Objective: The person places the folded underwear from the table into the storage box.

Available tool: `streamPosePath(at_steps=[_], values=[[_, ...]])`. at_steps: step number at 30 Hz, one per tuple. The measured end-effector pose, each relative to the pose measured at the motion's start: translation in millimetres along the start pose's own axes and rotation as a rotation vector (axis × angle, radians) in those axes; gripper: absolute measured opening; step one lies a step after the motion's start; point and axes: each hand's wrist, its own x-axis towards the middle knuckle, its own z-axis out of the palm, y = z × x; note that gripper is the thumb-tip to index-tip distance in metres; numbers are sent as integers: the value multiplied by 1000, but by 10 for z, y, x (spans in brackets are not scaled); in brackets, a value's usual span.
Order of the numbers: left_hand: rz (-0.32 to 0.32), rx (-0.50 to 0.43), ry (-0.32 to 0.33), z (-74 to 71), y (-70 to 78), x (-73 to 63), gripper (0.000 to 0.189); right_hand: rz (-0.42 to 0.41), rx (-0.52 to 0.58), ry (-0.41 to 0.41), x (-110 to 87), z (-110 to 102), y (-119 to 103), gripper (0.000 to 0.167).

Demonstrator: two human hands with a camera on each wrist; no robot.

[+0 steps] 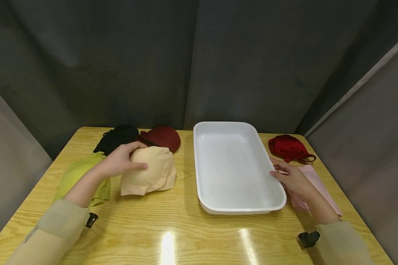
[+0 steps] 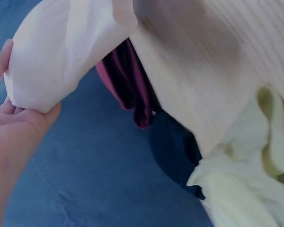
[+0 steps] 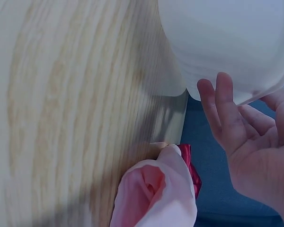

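Landmark: one white tray, rectangular, deep, round-cornered, upright, long sides running away from the person.

Item: beige garment, with a smooth padded cup. Located left of the tray, well apart from it. Held in the left hand, which grips its edge, thumb on the near face.

Item: right hand. Located at the tray's right side, fingers apart and mostly straight, tips touching the rim.

Item: dark red garment, cupped. Located left of the tray's far end.

Item: black garment. Located farther left of the tray's far end.

Item: yellow-green garment, loosely heaped. Located well left of the tray, partly hidden by the left forearm.

Item: bright red garment, shiny, with a looped strap. Located right of the tray, near its far end.

Item: pink garment. Located right of the tray, partly covered by the right forearm.

Support: wooden table, beneath the tray.

Backdrop: dark grey curtain, beyond the tray.
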Motion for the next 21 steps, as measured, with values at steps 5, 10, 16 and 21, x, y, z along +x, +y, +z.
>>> streamPosePath(at_steps=[5, 10, 16, 21], values=[[-3, -10, 46, -42, 143, -29, 53, 11, -31, 15, 2, 7, -12, 69], [1, -6, 72, -88, 323, -61, 52, 33, -49, 33, 8, 1, -17, 70], [12, -2, 105, -143, 531, -78, 51, -16, -96, 91, 50, 18, 33, 65], [22, 14, 118, -182, 703, -97, 51, -63, -155, 158, 87, 48, 87, 59]])
